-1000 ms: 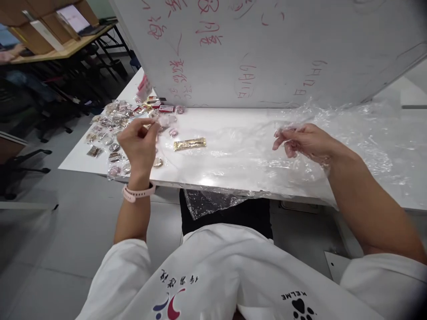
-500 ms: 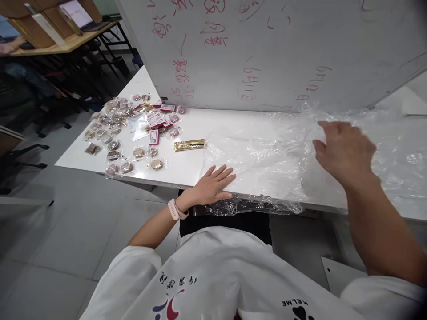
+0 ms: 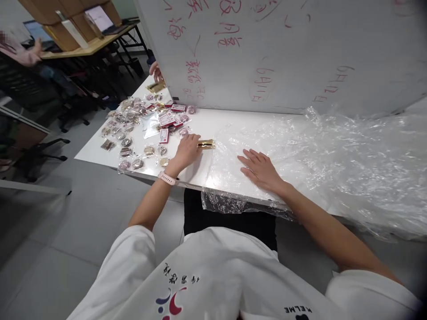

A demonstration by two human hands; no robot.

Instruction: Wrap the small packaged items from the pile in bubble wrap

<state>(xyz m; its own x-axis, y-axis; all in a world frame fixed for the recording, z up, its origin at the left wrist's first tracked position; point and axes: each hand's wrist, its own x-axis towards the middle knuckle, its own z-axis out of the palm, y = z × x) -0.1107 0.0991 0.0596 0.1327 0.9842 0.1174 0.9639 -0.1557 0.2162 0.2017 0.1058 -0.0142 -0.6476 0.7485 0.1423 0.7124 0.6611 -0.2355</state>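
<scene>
My left hand (image 3: 187, 152) is at the left end of a slim gold packet (image 3: 207, 144) with a dark stripe, its fingers bent around that end and covering it. The packet lies flat on the white table, its right end against the edge of the clear plastic sheet (image 3: 300, 155). My right hand (image 3: 262, 169) rests on the sheet, palm down, fingers stretched out and holding nothing. Left of my left hand, several small wrapped snacks (image 3: 149, 151) lie scattered near red-and-white small packs (image 3: 164, 135).
A whiteboard (image 3: 260, 53) with red writing stands along the table's back edge. Another person's hand (image 3: 156, 71) shows past its left edge, by a gold wrapper (image 3: 156, 86). The sheet hangs over the front edge. A silver-white pouch (image 3: 151, 124) lies among the snacks.
My left hand has gone from the sheet's front edge up and left to the gold packet. My right hand has come left and down onto the sheet. Another person's hand has appeared behind the whiteboard.
</scene>
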